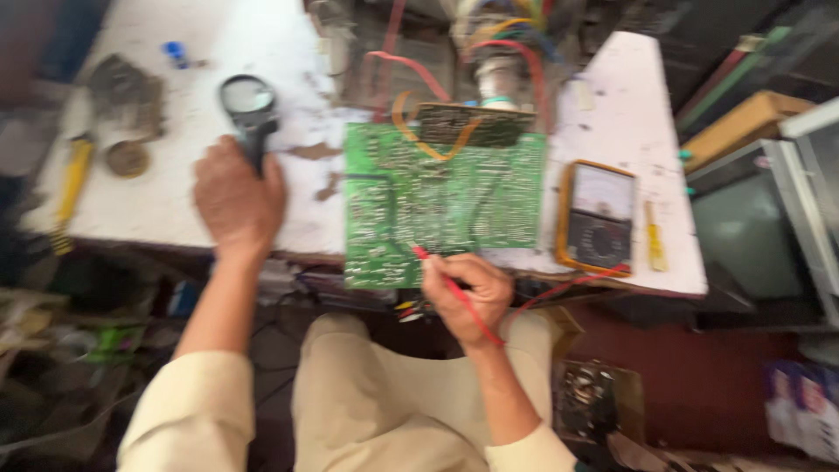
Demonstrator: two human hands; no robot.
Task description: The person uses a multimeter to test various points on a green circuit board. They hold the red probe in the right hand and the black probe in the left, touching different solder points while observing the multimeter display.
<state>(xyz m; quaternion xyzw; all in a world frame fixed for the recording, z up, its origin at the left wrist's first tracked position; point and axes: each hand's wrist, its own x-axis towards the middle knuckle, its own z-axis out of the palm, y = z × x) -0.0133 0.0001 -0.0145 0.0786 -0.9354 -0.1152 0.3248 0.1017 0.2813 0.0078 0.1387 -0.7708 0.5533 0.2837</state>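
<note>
Circuit board: the green circuit board (441,203) lies on the white table (157,210), between the two hands.
Right hand: the right hand (465,293) pinches a red probe (454,293), tip touching the board's near edge.
Left hand: the left hand (238,199) is closed around a magnifying glass (249,109), left of the board.
Meter: a yellow-cased meter (597,216) sits just right of the board.
Unclear: the picture is blurred; the board's parts cannot be made out.

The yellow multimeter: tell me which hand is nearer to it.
Right. The right hand holds a red probe just left of the multimeter; the left hand grips a magnifier far across the board.
</note>
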